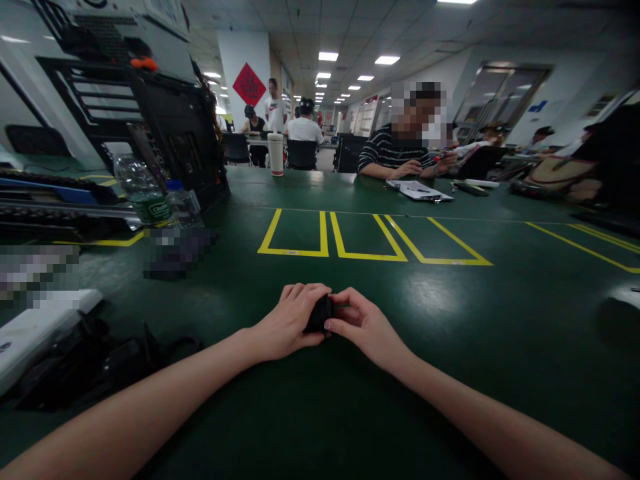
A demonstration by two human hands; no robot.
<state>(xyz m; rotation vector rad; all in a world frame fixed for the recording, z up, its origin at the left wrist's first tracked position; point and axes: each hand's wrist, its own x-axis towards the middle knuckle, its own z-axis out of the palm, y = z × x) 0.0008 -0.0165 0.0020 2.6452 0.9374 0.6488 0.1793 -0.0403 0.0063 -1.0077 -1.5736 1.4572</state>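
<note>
A small black object, its exact kind not clear, is between my two hands low over the green table. My left hand is wrapped over its left side, fingers across the top and thumb at the near edge. On its right side, my right hand grips the edge with thumb and fingertips. Much of the object is covered by my left palm and fingers. Whether it rests on the tabletop I cannot tell.
Yellow tape outlines mark the table ahead. To the left are plastic bottles, a black computer case, a white box and black gear with cables. Across the table a person in stripes sits by a clipboard.
</note>
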